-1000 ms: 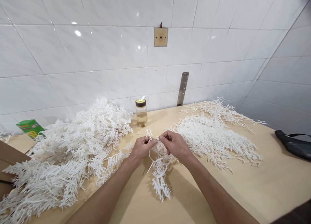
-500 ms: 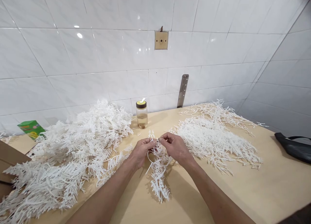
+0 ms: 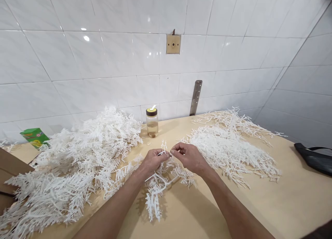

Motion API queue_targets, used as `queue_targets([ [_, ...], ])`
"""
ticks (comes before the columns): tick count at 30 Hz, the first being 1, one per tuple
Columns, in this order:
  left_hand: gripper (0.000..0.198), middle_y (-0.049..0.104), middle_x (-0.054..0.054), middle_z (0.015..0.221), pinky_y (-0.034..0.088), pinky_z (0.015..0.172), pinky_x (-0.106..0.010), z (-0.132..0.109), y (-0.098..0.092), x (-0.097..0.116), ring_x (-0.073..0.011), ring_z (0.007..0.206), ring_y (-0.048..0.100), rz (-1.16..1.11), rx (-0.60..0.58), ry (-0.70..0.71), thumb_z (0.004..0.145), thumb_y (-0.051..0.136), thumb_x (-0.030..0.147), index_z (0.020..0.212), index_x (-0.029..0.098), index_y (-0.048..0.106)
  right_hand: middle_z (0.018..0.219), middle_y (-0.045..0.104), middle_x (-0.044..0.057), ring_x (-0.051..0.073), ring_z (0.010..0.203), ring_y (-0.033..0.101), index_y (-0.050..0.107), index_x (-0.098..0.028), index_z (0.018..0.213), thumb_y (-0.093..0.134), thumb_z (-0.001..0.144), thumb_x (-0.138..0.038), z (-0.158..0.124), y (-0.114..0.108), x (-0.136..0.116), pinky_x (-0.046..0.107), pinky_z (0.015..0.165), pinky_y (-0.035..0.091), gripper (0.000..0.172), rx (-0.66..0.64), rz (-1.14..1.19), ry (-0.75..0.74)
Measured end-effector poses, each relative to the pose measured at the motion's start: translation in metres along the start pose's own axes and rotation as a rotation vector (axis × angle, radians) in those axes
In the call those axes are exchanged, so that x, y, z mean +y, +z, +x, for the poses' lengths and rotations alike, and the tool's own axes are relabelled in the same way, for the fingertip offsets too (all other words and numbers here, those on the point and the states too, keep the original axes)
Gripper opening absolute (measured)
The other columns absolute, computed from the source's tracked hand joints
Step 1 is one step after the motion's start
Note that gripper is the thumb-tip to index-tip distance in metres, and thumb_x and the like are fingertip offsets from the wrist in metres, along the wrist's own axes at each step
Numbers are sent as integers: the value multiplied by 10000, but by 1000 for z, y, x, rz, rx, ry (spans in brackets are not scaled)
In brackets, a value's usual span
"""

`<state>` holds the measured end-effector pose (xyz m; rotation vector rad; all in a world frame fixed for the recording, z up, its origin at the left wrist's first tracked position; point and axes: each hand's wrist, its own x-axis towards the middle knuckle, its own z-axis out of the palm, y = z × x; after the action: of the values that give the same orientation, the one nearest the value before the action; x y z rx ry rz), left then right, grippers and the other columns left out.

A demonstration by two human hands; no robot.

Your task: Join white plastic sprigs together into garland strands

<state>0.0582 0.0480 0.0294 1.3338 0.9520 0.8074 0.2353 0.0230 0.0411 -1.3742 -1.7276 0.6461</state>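
Note:
White branching plastic sprigs hang from my left hand, whose thumb and fingers are pinched on their stems. Close beside it, my right hand has thumb and index finger pinched together at the same stems; what lies between these fingertips is too small to make out. The sprigs spread below both hands over the tabletop. A large heap of white sprigs lies to the left, and a flatter pile of thin white branches lies to the right.
A jar of liquid with a dark and yellow lid stands behind my hands. A metal strip leans on the tiled wall. At the left is a green box; a black bag lies at the far right of the table.
The hanging sprigs have swung left and spread wider beneath my hands. Both hands stay close together, nearly in place. The view has shifted slightly.

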Motion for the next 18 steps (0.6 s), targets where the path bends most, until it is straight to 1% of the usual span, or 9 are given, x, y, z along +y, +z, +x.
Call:
queue_targets([
  [5,439,390,78,486,181,390,-204,1,1,-2,-36,395,257,-21,-10,-16,650,747,536,643,162,518,775,702,18,153,698,606,678,-192,779,542,856,-305,0,0,0,275,659,442,192,-11,-77,-18],
  [7,456,372,84,484,187,385,-202,1,1,-5,-38,394,255,-15,-28,-28,668,731,563,657,166,506,774,693,20,156,702,601,666,-193,788,523,876,-289,1,4,1,278,661,433,194,2,-139,-41],
  [9,476,337,92,483,184,383,-198,1,1,-8,-36,395,243,-11,-56,-27,680,722,582,657,173,480,793,680,33,164,729,595,641,-187,800,496,897,-249,2,9,4,283,679,424,185,31,-234,-98],
  [11,489,347,88,506,193,387,-196,-1,4,-9,-35,402,260,-23,-104,-30,673,731,588,663,174,472,828,662,59,173,740,580,606,-175,809,452,916,-201,4,10,11,293,688,411,190,96,-356,-131],
  [12,491,372,81,524,201,391,-195,-2,5,-10,-35,408,278,-33,-123,-31,663,740,588,673,170,482,839,651,72,176,734,570,590,-172,807,430,921,-183,5,9,16,299,686,403,197,140,-415,-117],
  [14,493,423,65,559,206,399,-197,-3,9,-10,-33,419,300,-42,-135,-29,649,751,587,694,157,515,837,633,86,182,713,555,567,-172,792,407,919,-163,9,1,28,307,675,391,205,250,-504,-26],
  [16,492,423,66,557,183,405,-200,-4,10,-9,-27,418,276,-43,-92,-11,647,752,587,703,148,536,844,629,92,191,727,558,570,-172,799,422,892,-152,11,-10,39,313,687,393,177,362,-543,73],
  [18,482,397,78,544,162,412,-202,-3,10,-9,-22,414,241,-47,-35,14,652,748,583,720,148,551,920,642,109,195,748,571,602,-159,884,463,857,-165,12,-20,45,322,713,408,142,439,-523,132],
])
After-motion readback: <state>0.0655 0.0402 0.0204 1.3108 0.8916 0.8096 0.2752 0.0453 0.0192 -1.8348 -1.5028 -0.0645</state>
